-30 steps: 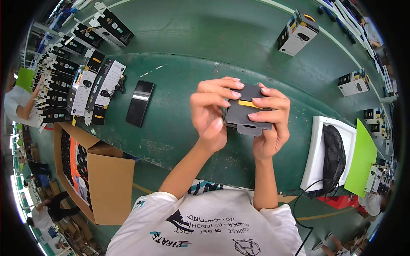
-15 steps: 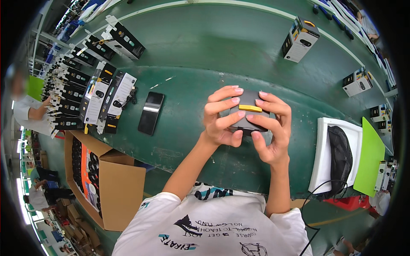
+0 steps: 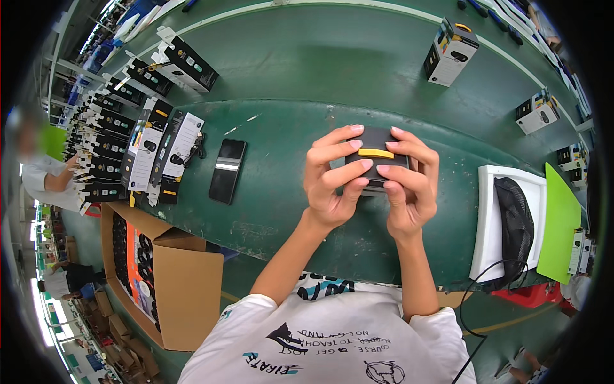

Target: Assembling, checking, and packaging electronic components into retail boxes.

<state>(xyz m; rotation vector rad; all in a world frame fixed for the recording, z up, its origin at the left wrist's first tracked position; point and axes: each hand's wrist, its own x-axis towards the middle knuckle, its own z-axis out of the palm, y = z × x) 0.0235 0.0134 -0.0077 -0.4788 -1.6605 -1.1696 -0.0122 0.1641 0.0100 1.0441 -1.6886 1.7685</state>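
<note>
Green table [image 3: 281, 160], dark box [image 3: 376, 140] in fingers [image 3: 338, 152] — bright yellow strip [image 3: 376, 153]

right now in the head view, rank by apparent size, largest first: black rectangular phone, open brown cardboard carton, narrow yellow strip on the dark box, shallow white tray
1. Open brown cardboard carton
2. Shallow white tray
3. Black rectangular phone
4. Narrow yellow strip on the dark box

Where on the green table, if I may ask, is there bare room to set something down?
Between the black phone and left hand, and between the right hand and white tray. The left end is crowded with black-and-white boxes.
</note>
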